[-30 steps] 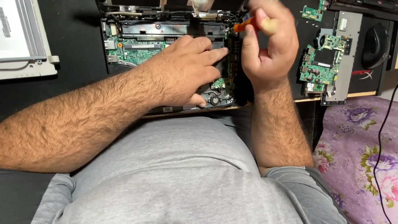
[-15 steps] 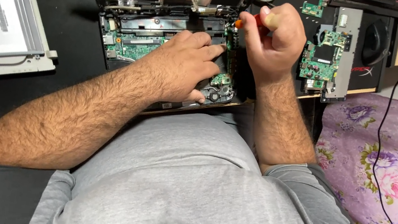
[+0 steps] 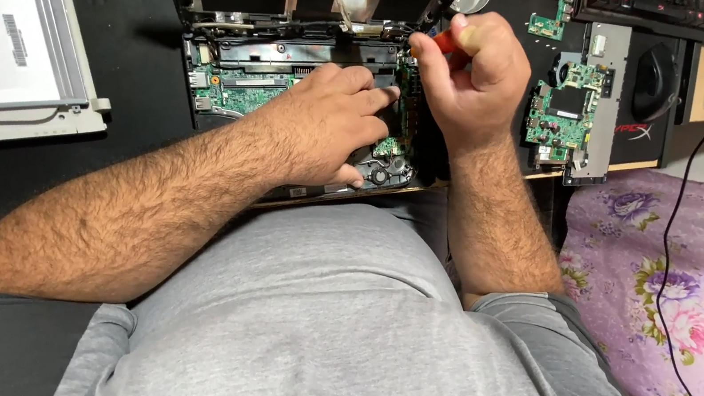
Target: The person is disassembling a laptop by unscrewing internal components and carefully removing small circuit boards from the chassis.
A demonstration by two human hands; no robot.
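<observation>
His right hand (image 3: pixel 473 71) is gripping an orange-handled screwdriver (image 3: pixel 448 41) at twelve o'clock of the opened laptop (image 3: pixel 293 92); his left hand (image 3: pixel 330 124) is lying flat, grip open, on it.

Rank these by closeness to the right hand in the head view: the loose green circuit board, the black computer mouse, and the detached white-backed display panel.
From the right hand, which grips an orange-handled screwdriver:
1. Loose green circuit board, just to its right on the black mat.
2. Black computer mouse, farther right, past the board.
3. Detached white-backed display panel, far left, beyond the opened laptop.
</observation>
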